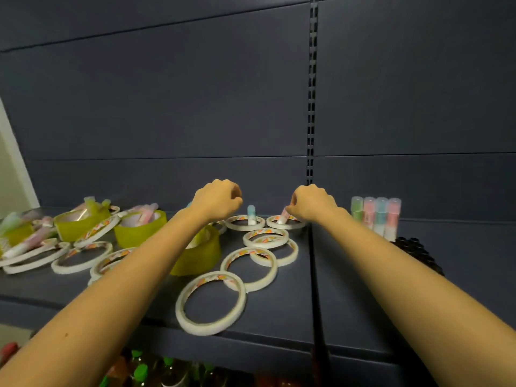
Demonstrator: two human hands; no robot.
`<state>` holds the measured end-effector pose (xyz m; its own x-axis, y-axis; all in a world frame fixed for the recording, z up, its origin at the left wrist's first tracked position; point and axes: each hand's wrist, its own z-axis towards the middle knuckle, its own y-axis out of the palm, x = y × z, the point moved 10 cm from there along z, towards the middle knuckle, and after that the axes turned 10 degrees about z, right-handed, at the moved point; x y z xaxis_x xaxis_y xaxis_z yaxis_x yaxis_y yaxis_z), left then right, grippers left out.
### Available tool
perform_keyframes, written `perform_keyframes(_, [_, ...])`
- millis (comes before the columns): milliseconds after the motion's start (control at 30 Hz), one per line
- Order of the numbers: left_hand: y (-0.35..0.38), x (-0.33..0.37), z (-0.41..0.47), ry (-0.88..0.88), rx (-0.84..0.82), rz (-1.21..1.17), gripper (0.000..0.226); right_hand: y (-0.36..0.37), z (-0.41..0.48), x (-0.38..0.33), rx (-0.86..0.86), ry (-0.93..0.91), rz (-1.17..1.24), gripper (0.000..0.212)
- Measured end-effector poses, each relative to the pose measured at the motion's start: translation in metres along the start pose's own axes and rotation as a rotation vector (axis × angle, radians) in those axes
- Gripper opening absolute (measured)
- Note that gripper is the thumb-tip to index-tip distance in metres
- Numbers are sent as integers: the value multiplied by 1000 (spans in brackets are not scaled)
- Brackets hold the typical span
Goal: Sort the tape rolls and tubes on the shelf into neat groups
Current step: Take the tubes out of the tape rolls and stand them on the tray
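Several thin white tape rolls (212,303) lie flat across the dark shelf (279,308). Yellow-green wide tape rolls (139,229) sit to the left and behind my left forearm. A blue tube (251,215) stands inside a white roll at the back. My right hand (312,203) is closed on a pink tube (283,215) that leans inside another white roll (286,223). My left hand (217,198) hovers as a fist above the rolls; what it holds, if anything, is hidden. Several pastel tubes (375,215) stand upright in a row on the right.
More tubes and rolls lie jumbled at the far left (25,233). A slotted upright post (311,107) splits the back panel. A dark object (418,252) sits by the tube row. Bottles with green caps (139,371) stand on the shelf below.
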<state>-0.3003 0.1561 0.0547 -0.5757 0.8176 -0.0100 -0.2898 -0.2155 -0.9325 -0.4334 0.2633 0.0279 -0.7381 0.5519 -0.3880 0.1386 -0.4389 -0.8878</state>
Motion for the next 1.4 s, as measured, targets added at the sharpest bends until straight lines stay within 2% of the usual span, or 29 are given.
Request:
perform_keyframes(167, [21, -16, 20, 76, -52, 21, 29, 24, 31, 7, 19, 163, 33, 31])
perform_keyframes(333, [37, -30, 38, 126, -92, -38, 27, 44, 49, 11, 45, 297, -63, 57])
perform_keyframes(467, [43, -33, 49, 148, -88, -66, 27, 46, 53, 13, 55, 350, -67, 54])
perform_keyframes(667, [54, -19, 75, 121, -87, -9, 35, 7, 39, 3, 168, 232, 33, 39])
perform_keyframes(867, [78, -6, 93, 88, -170, 160, 55, -30, 10, 3, 256, 184, 39, 40])
perform_keyframes(1100, [103, 7, 90, 114, -345, 50, 38, -40, -12, 12, 278, 183, -7, 40])
perform_keyframes(1233, [87, 8, 87, 104, -271, -63, 30, -48, -21, 14, 290, 159, 87, 38])
perform_keyframes(1400, [45, 18, 76, 125, -87, -224, 33, -76, -40, 16, 335, 78, 147, 37])
